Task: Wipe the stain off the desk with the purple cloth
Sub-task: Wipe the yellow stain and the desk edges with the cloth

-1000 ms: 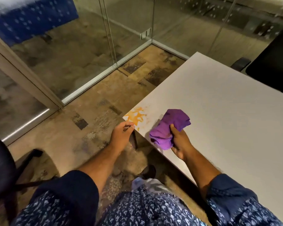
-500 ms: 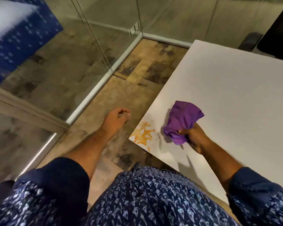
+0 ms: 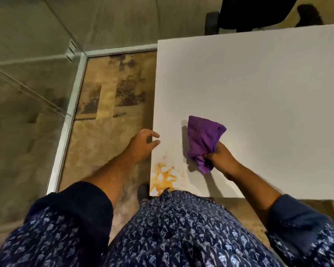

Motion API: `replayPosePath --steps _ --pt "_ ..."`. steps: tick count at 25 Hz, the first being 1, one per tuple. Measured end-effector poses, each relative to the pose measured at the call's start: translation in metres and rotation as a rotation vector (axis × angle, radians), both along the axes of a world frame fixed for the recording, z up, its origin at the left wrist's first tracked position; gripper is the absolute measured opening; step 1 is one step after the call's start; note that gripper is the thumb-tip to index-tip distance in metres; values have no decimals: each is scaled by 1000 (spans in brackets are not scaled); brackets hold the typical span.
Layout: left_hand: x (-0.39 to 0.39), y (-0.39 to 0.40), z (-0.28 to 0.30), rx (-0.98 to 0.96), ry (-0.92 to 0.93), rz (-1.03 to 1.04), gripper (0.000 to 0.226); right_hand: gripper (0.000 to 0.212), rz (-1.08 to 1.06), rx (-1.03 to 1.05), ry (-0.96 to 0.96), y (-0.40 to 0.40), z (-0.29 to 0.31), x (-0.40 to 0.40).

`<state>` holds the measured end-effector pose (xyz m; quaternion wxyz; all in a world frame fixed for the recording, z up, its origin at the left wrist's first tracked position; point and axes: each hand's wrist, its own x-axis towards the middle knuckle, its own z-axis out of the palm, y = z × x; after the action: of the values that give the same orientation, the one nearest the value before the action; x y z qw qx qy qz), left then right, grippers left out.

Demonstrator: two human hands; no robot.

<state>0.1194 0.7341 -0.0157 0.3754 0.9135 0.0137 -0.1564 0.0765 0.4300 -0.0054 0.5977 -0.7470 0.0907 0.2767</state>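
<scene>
The cloth (image 3: pixel 203 140) was purple. The desk (image 3: pixel 258 89) was white. The stain (image 3: pixel 163 177), below the left fingers (image 3: pixel 154 138), was orange-yellow. The shirt (image 3: pixel 181 228) was navy with a pale small-triangle print. The floor (image 3: pixel 112 105) was tan with dark patches.

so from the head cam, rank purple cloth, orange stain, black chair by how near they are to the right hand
1. purple cloth: gripped in the right hand, over the desk.
2. orange stain: on the desk's near left corner, to the hand's left.
3. black chair: beyond the desk's far edge, top of view.
</scene>
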Motion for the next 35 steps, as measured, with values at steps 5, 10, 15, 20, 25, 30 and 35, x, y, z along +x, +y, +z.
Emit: replayPosePath --steps 5,10,15,20,25,30,35 --pt "50 27 -14 -43 16 -250 18 22 -382 -165 -53 46 -27 -32" --pt "86 26 -52 -24 40 -446 19 48 -148 -770 -57 82 -62 -65" --pt "99 4 -99 44 37 -686 39 73 77 -878 -17 115 -110 -87" --pt "127 -8 -143 187 -105 -828 64 78 64 -986 -30 126 -121 -90" --pt "121 -10 -166 403 -392 -887 61 79 74 -936 22 121 -129 -88" --pt "120 -6 -175 374 -481 -870 58 90 -71 -852 22 130 -131 -85" --pt "117 -3 -173 314 -510 -842 55 68 -165 -883 39 152 -133 -86"
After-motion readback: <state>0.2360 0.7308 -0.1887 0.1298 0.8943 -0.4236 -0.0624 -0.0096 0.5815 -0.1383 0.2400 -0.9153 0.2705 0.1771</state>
